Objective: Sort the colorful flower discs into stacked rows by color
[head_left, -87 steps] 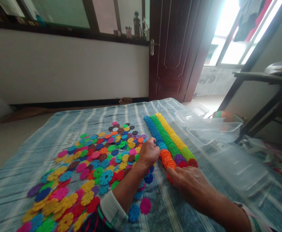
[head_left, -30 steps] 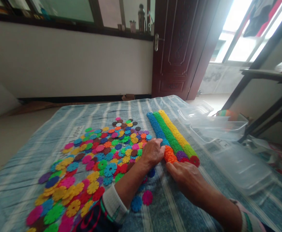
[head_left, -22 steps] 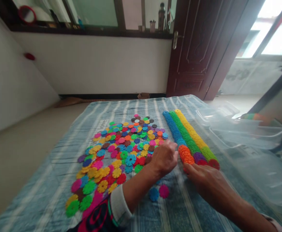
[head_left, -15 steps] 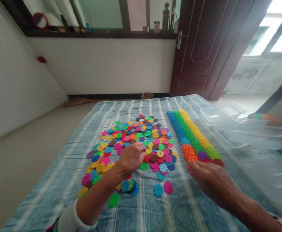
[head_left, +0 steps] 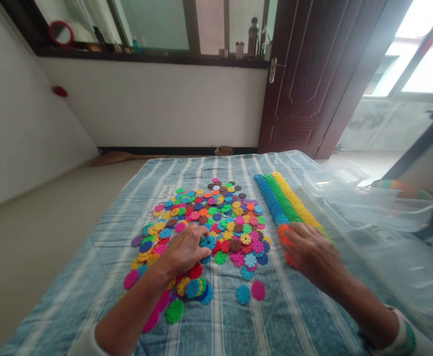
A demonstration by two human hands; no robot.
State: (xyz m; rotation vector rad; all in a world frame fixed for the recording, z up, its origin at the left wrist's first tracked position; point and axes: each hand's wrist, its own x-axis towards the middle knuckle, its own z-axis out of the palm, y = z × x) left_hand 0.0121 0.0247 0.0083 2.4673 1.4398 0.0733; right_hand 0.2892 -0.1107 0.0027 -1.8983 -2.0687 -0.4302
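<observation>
My left hand (head_left: 186, 248) pinches a blue notched plastic disc (head_left: 208, 242) between thumb and fingers, above a loose pile of many-coloured discs (head_left: 238, 228). At the right, my right hand (head_left: 311, 249) is closed over the near end of the overlapping rows, its fingers around the orange discs (head_left: 284, 232). Those orange discs continue a blue row (head_left: 270, 198). Beside it run a green row (head_left: 281, 198) and a yellow row (head_left: 294, 198). The hand hides the near ends of the green and yellow rows.
A striped cloth (head_left: 227, 326) covers the table. Clear plastic boxes (head_left: 379, 212) stand along its right side, with a transparent lid (head_left: 405, 277) nearer me. A card reading "love" (head_left: 166, 192) lies behind the pile. One blue disc (head_left: 243, 294) and one pink disc (head_left: 258, 290) lie apart.
My left hand has drawn back slightly left, now showing a blue disc in its fingers. My right hand has moved forward and left from the rows' near end onto the orange discs.
</observation>
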